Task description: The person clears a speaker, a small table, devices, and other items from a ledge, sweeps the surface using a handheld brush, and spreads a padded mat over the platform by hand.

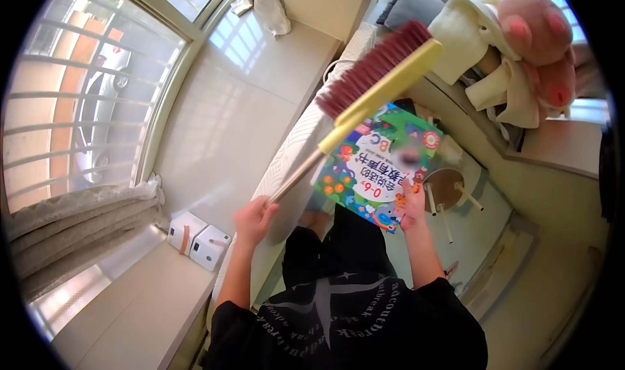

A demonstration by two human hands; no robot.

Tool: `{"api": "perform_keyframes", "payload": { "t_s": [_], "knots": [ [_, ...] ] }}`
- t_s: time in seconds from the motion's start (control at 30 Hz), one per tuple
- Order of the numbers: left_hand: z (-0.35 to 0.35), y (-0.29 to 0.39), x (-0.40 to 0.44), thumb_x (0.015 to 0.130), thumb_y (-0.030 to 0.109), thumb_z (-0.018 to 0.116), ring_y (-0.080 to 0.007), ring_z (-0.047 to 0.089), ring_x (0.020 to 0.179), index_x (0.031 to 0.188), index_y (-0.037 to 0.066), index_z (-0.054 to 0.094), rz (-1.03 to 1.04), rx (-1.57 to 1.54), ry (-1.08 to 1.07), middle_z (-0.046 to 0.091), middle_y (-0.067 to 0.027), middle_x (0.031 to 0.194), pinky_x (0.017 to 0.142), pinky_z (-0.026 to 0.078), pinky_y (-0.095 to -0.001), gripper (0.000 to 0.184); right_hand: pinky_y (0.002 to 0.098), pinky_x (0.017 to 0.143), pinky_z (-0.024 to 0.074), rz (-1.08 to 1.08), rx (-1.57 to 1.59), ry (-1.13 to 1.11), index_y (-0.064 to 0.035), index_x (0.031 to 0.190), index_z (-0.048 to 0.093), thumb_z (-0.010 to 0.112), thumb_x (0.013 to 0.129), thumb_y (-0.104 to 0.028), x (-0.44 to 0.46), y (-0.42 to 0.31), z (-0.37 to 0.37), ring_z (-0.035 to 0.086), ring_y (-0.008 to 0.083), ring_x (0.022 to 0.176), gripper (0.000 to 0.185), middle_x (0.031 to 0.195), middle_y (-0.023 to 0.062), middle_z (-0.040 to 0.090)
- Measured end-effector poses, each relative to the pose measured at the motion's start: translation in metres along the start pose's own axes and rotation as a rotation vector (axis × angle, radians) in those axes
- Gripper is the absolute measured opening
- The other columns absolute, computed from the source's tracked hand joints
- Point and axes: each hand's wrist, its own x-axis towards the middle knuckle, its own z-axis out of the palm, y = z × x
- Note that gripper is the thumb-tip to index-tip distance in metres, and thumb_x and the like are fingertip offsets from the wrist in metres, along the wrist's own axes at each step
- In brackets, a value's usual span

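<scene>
My left hand (254, 219) is closed round the thin handle of a brush (384, 87) with a yellow back and dark red bristles. The brush is raised at a slant, its head up and to the right, overlapping the upper left part of a book. That colourful children's book (374, 168), printed with animals and Chinese characters, is in my right hand (413, 206), which grips its lower right edge. The book is tilted, cover facing up.
A white quilted bed edge (296, 136) runs beside the wide window ledge (228, 109). Two white boxes (198, 240) sit at the left. An upturned round stool (444, 191) lies on the floor. Pink plush toys (537, 31) and a grey cushion (411, 7) are at upper right.
</scene>
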Motion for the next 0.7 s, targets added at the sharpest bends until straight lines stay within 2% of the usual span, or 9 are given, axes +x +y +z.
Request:
{"api": "perform_keyframes", "payload": {
  "t_s": [0.03, 0.13, 0.27, 0.37, 0.47, 0.57, 0.7],
  "knots": [
    [0.004, 0.001, 0.000, 0.090, 0.043, 0.075, -0.0300, 0.060, 0.060, 0.091, 0.011, 0.068, 0.039, 0.047, -0.006, 0.061, -0.0085, 0.068, 0.057, 0.046, -0.0397, 0.033, 0.0309, 0.076, 0.0578, 0.035, -0.004, 0.023, -0.0117, 0.139, 0.048, 0.063, 0.101, -0.006, -0.005, 0.006, -0.004, 0.066, 0.0162, 0.103, 0.041, 0.124, 0.0045, 0.064],
    [0.018, 0.004, 0.004, 0.089, 0.043, 0.075, -0.0298, 0.062, 0.063, 0.089, 0.013, 0.070, 0.195, 0.143, -0.038, 0.064, -0.0065, 0.070, 0.057, 0.047, -0.0400, 0.030, 0.0304, 0.072, 0.0572, -0.004, 0.033, 0.060, -0.0116, 0.135, 0.051, 0.063, 0.102, -0.009, -0.013, 0.043, -0.039, 0.066, 0.0161, 0.099, 0.035, 0.122, 0.0028, 0.065],
    [0.034, 0.017, 0.011, 0.086, 0.043, 0.079, -0.0287, 0.066, 0.064, 0.091, 0.014, 0.072, 0.323, 0.258, -0.171, 0.068, -0.0056, 0.072, 0.057, 0.050, -0.0395, 0.030, 0.0317, 0.076, 0.0577, 0.034, 0.197, 0.033, -0.0108, 0.134, 0.051, 0.067, 0.100, -0.015, -0.035, 0.064, -0.086, 0.065, 0.0167, 0.101, 0.038, 0.123, 0.0026, 0.063],
    [0.057, 0.026, 0.015, 0.084, 0.046, 0.079, -0.0260, 0.067, 0.064, 0.089, 0.016, 0.072, 0.431, 0.254, -0.217, 0.070, -0.0022, 0.075, 0.056, 0.051, -0.0383, 0.031, 0.0351, 0.085, 0.0579, -0.126, 0.082, 0.028, -0.0089, 0.137, 0.050, 0.077, 0.094, -0.029, -0.048, 0.071, -0.099, 0.065, 0.0189, 0.106, 0.055, 0.125, 0.0041, 0.063],
    [0.083, 0.033, 0.018, 0.085, 0.048, 0.078, -0.0252, 0.067, 0.064, 0.089, 0.018, 0.073, 0.511, 0.307, -0.299, 0.070, -0.0005, 0.076, 0.055, 0.051, -0.0373, 0.031, 0.0379, 0.092, 0.0566, -0.168, 0.118, 0.019, -0.0075, 0.138, 0.049, 0.086, 0.082, -0.043, -0.063, 0.071, -0.113, 0.065, 0.0205, 0.110, 0.076, 0.126, 0.0049, 0.062],
    [0.103, 0.052, 0.022, 0.085, 0.053, 0.074, -0.0264, 0.069, 0.068, 0.088, 0.020, 0.071, 0.544, 0.322, -0.365, 0.071, -0.0001, 0.079, 0.056, 0.052, -0.0397, 0.033, 0.0356, 0.088, 0.0577, -0.146, 0.129, 0.029, -0.0086, 0.138, 0.049, 0.090, 0.073, -0.051, -0.060, 0.075, -0.135, 0.065, 0.0189, 0.109, 0.088, 0.124, 0.0040, 0.062],
    [0.124, 0.071, 0.029, 0.084, 0.054, 0.075, -0.0249, 0.068, 0.065, 0.086, 0.020, 0.070, 0.597, 0.360, -0.388, 0.067, 0.0009, 0.074, 0.053, 0.052, -0.0391, 0.034, 0.0287, 0.076, 0.0575, -0.147, 0.155, 0.031, -0.0107, 0.137, 0.049, 0.092, 0.068, -0.056, -0.052, 0.073, -0.149, 0.065, 0.0156, 0.101, 0.093, 0.118, 0.0025, 0.062]
  ]
}}
